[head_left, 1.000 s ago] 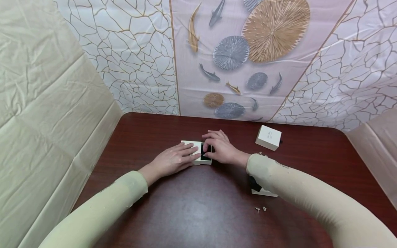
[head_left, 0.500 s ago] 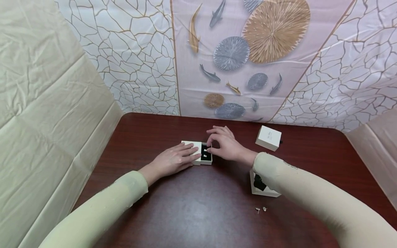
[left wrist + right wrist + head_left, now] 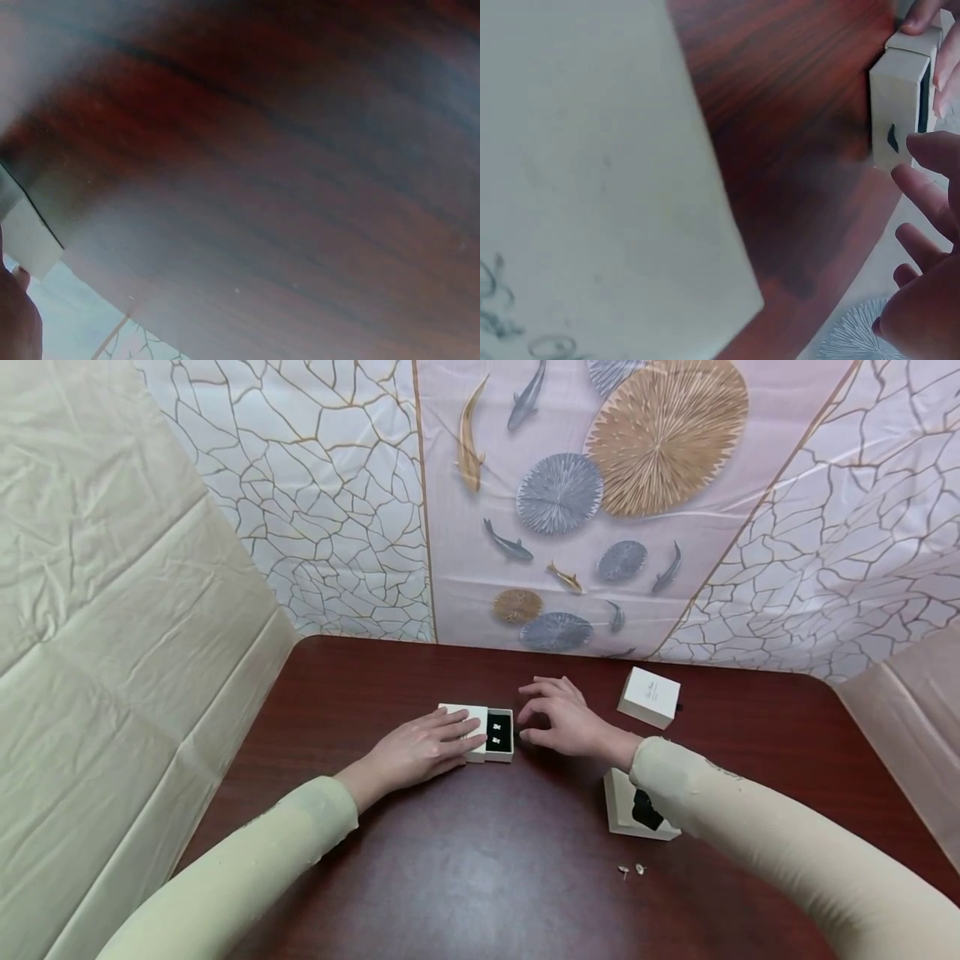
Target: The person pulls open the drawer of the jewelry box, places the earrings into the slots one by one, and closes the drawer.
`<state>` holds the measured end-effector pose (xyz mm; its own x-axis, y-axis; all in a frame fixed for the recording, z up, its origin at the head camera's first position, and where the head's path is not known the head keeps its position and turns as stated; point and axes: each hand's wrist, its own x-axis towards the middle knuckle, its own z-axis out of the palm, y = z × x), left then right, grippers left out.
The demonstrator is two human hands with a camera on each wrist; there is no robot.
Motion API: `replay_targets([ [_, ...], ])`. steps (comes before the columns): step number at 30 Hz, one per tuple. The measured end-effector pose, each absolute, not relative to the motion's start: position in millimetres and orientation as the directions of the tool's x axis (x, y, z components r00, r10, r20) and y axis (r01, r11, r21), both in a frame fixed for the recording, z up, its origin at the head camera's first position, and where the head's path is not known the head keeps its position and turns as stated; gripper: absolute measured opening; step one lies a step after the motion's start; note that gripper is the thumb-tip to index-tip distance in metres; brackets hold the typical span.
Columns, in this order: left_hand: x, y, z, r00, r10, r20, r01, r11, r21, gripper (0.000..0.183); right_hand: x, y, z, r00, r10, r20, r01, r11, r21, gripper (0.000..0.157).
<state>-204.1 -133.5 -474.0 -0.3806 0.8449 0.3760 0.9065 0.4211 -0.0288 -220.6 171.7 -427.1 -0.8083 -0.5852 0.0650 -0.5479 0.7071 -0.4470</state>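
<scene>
A small white jewelry box lies on the table, its drawer pulled partly out to the right. Two small earrings sit on the black insert inside. My left hand rests on the box's sleeve with its fingers stretched across the top. Just right of the drawer, my right hand hovers with loosely bent fingers and holds nothing. In the right wrist view, a dark pull tab shows on the drawer front, close to the right thumb and forefinger. The left wrist view catches only an edge of the box.
A closed white box stands at the back right. Nearer, an uncovered white box with a black piece is partly hidden by the right sleeve. Two loose earrings lie in front of it. A patterned cloth hangs behind the table.
My right hand has drawn back to the right from over the drawer, uncovering both earrings on the insert. My left hand has stayed on the box.
</scene>
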Motion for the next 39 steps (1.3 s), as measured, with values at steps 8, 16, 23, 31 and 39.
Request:
replay_targets([
  [8, -204, -132, -477, -0.380, 0.843, 0.379, 0.905, 0.423, -0.033, 0.048, -219, 170, -438, -0.811, -0.584, 0.026, -0.528, 0.713, -0.461, 0.003],
  [16, -203, -131, -476, -0.389, 0.847, 0.362, 0.900, 0.434, -0.047, 0.050, -219, 167, -442, -0.815, -0.578, 0.034, -0.522, 0.707, -0.477, 0.012],
  [23, -204, -131, -473, -0.396, 0.847, 0.356, 0.900, 0.434, -0.033, 0.050, -222, 166, -445, -0.815, -0.576, 0.061, -0.530, 0.699, -0.480, 0.016],
  [31, -206, -137, -472, -0.421, 0.832, 0.361, 0.891, 0.455, -0.008, 0.052, -223, 166, -446, -0.819, -0.570, 0.066, -0.527, 0.701, -0.481, 0.017],
  [39, -208, -139, -475, -0.430, 0.827, 0.363, 0.891, 0.452, 0.024, 0.052, -224, 165, -444, -0.816, -0.575, 0.058, -0.527, 0.698, -0.486, 0.015],
])
